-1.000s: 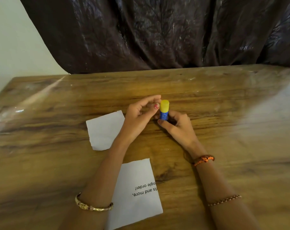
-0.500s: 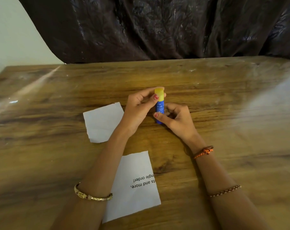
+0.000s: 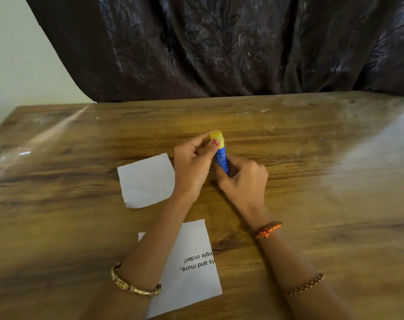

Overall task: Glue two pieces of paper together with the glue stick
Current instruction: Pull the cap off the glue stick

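Observation:
A glue stick (image 3: 221, 158) with a blue body and a yellow cap stands nearly upright above the middle of the wooden table (image 3: 312, 181). My right hand (image 3: 245, 181) grips its blue body from below. My left hand (image 3: 194, 165) pinches the yellow cap between thumb and fingers. A small blank piece of paper (image 3: 146, 181) lies flat just left of my left hand. A larger white piece of paper (image 3: 194, 269) with a few printed words lies nearer to me, partly hidden under my left forearm.
A dark patterned curtain (image 3: 219, 47) hangs behind the table's far edge, with a pale wall (image 3: 16, 54) at the left. Glare covers the table's right side. Bracelets circle both wrists.
My left thumb and fingers have closed onto the yellow cap. The glue stick has lifted a little and tilted slightly, and my view has shifted somewhat.

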